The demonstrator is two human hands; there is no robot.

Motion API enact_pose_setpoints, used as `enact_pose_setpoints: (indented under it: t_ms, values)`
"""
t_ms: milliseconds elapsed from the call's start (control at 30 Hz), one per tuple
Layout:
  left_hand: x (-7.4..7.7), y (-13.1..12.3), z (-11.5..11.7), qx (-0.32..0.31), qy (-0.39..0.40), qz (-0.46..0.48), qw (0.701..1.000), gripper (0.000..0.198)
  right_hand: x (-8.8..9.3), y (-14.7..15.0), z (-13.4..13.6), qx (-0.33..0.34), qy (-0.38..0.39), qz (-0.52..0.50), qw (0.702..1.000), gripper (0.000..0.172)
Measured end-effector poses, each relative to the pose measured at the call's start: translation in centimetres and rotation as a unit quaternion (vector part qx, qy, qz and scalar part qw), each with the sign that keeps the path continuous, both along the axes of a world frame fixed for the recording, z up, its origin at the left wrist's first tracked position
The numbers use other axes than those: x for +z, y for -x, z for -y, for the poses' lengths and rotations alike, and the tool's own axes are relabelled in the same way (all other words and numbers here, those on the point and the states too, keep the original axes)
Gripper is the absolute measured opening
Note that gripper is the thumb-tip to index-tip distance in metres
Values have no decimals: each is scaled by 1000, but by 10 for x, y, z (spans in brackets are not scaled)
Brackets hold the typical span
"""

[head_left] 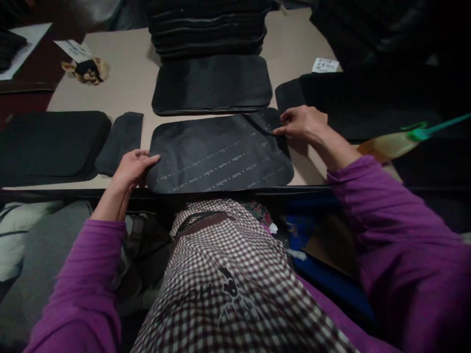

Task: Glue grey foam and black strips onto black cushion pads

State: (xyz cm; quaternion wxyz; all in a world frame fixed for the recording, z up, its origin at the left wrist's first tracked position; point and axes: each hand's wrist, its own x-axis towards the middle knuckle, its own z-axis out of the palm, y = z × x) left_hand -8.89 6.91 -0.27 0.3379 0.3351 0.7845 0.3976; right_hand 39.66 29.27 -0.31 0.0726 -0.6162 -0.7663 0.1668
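head, sheet [221, 157] between left hand [134, 167], right hand [303, 122]

Dim scene, corners falling to black; strong wide-angle bending at edges; dark panels lose detail; slight softness throughout.

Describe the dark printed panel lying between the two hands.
The printed panel is a dark, thin, fabric-like sheet with rounded corners and diagonal rows of faint pale lettering. It lies flat on the beige table, close to the near edge. The left hand holds its left edge, thumb on top; the right hand pinches its far right corner.
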Motion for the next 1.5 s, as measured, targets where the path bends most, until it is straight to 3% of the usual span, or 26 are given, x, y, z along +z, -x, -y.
enact_pose_setpoints:
  t_ms: [100,333,500,700,800,900,1100,1333,1500]
  values:
    - [3,-5,1,-1,2,10,1000,54,-2,0,2,-23,-11,-10,1000,42]
    - [4,-7,1,-14,-11,7,1000,49,1,-2,11,72,-140,-31,987,43]
    - [6,-9,2,-21,-7,3,1000,48,6,-2,7,124,-88,-21,988,30]
    - [12,-15,4,-15,7,-6,1000,49,8,-3,11,63,23,-57,996,30]
    - [13,-15,5,-15,12,-4,1000,49,8,-3,16,35,29,-78,996,40]
    - [11,-13,5,-12,19,-1,1000,50,8,-1,23,7,23,-36,999,47]
    - [6,-6,2,-22,1,13,1000,53,0,-7,34,-16,20,9,1000,38]
    - [16,-15,4,-60,-27,30,997,52,3,-8,48,1,34,-175,984,40]
    - [38,-19,10,-77,-34,68,994,49,21,-2,71,-19,64,-374,925,45]
